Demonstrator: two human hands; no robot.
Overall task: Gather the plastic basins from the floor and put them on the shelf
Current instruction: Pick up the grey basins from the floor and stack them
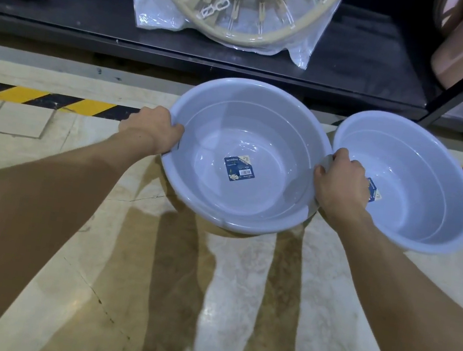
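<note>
Two plastic basins: larger basin (260, 137) and smaller basin (421, 185), pale grey-blue, each with a dark blue label (236, 169). Floor (236, 296): cream marble, brown veining. Floor tape (46, 98): yellow-black diagonal stripes. Shelf (98, 14): black. Hanger ring (246, 24): beige.

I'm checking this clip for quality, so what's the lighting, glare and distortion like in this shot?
Head view: sharp overall; soft white glare inside the larger pale blue plastic basin and on the clear plastic bag on the black shelf; several long arm shadows fan across the marble floor; wide-angle bending curves the shelf edge and stretches both forearms.
</note>
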